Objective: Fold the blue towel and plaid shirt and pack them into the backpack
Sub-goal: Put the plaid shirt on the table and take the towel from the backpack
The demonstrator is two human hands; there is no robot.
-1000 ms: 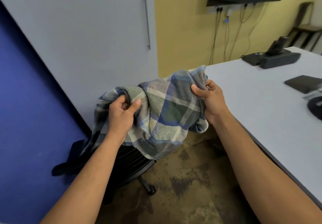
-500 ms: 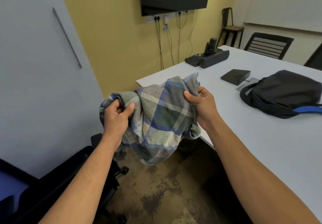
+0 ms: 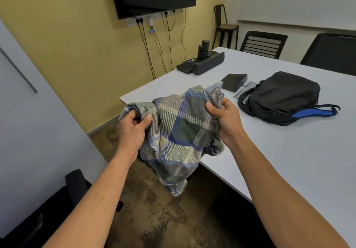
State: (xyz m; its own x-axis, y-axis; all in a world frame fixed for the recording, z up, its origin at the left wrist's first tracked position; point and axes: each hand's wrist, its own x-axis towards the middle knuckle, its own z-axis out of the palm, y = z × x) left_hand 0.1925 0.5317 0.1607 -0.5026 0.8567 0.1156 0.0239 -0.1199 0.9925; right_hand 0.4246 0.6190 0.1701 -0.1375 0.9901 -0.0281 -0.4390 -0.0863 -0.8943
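A bunched blue, green and cream plaid shirt (image 3: pixel 183 132) hangs in the air between my hands, over the near left corner of the white table (image 3: pixel 289 161). My left hand (image 3: pixel 133 130) grips its left edge, and my right hand (image 3: pixel 225 116) grips its upper right edge. The shirt's lower end dangles toward the floor. A black backpack (image 3: pixel 281 97) with a blue strap lies on the table to the right of my right hand. No blue towel is in view.
A small black box (image 3: pixel 234 81) and a black camera device (image 3: pixel 202 62) sit on the table behind the shirt. Black chairs (image 3: pixel 264 44) stand along the far side. Another black chair (image 3: pixel 63 199) is at lower left beside a grey cabinet. Cables hang below a wall screen.
My view has swung right from the cabinet and chair toward the table, bringing the backpack into sight. Both hands keep their grip and have carried the shirt over the table's corner.
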